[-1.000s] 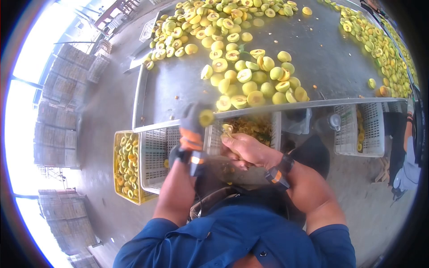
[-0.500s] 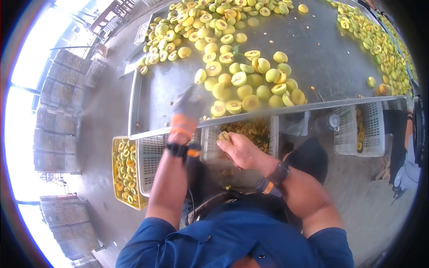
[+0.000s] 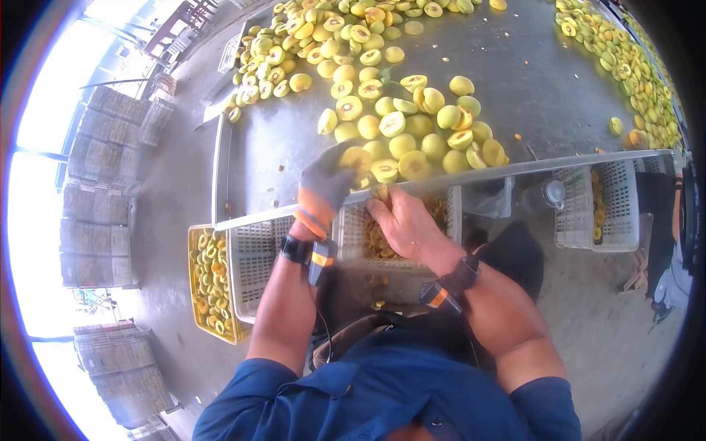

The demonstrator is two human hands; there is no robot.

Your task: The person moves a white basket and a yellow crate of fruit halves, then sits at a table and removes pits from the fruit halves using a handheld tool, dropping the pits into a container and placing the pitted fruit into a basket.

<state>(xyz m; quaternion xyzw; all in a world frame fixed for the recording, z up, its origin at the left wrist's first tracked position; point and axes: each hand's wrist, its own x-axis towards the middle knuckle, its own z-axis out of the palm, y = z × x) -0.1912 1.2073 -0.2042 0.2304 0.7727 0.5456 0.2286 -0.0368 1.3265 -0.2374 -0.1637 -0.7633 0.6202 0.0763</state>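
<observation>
The fruit half [image 3: 356, 163] you have hold of is round and yellow-green, at the near edge of the table [image 3: 507, 81], gripped in the curled fingers of your left hand [image 3: 326, 182], which wears a grey glove with an orange cuff. Your bare right hand [image 3: 409, 225] sits just beside it, thumb and fingers closed on a small yellowish piece [image 3: 381, 192], too small to identify. Right past your left hand lies a cluster of halved fruit [image 3: 419, 126], smooth-skinned, several showing pale flesh with brownish pit hollows; it crowds the space ahead of you. A larger heap [image 3: 323, 44] covers the far side. The tabletop is dull grey metal, scattered with small crumbs, and its raised rim [image 3: 273, 217] runs between you and the cluster. Below it, your right hand partly hides a slatted white plastic crate [image 3: 454, 220] of yellow-brown scraps [image 3: 434, 209]. To your left stand another white crate [image 3: 250, 273] and a yellow crate [image 3: 237, 332] full of fruit pieces; to your right, a crumpled clear bag [image 3: 494, 197] hangs near a clear plastic container [image 3: 540, 197].
</observation>
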